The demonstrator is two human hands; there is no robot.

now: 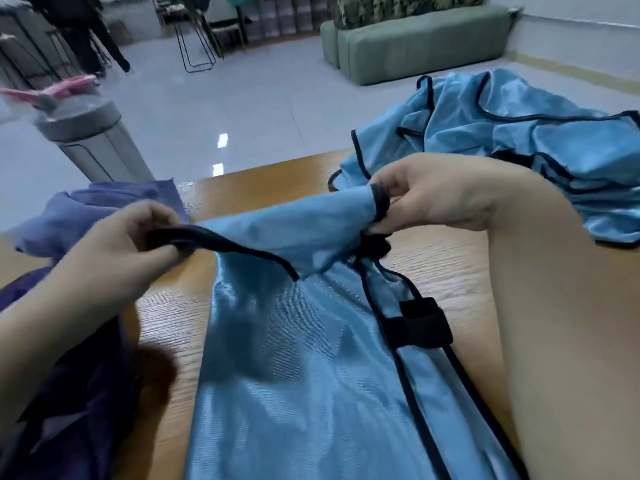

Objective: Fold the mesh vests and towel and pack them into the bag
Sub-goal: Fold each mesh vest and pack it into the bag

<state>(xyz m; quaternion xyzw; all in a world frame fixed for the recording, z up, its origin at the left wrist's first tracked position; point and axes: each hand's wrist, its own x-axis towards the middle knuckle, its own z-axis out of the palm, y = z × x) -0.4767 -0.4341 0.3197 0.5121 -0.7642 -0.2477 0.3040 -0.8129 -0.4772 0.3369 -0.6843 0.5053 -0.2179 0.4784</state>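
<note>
Wood-grain counter (446, 268) runs under everything we see from the head camera, with pale tiled floor and a green sofa (415, 46) beyond it. Down the middle lies a blue mesh vest (294, 375) with black trim, its top end lifted off the wood. Our left hand (117, 251) pinches the black edge at one shoulder; our right hand (440, 195) grips the other shoulder, fingers curled round the bunched trim. More blue vests (536, 140) sit heaped at the far right. Purple cloth (86, 209) lies at the left, touching the left hand's side. A grey bottle (93, 140) stands at far left.
</note>
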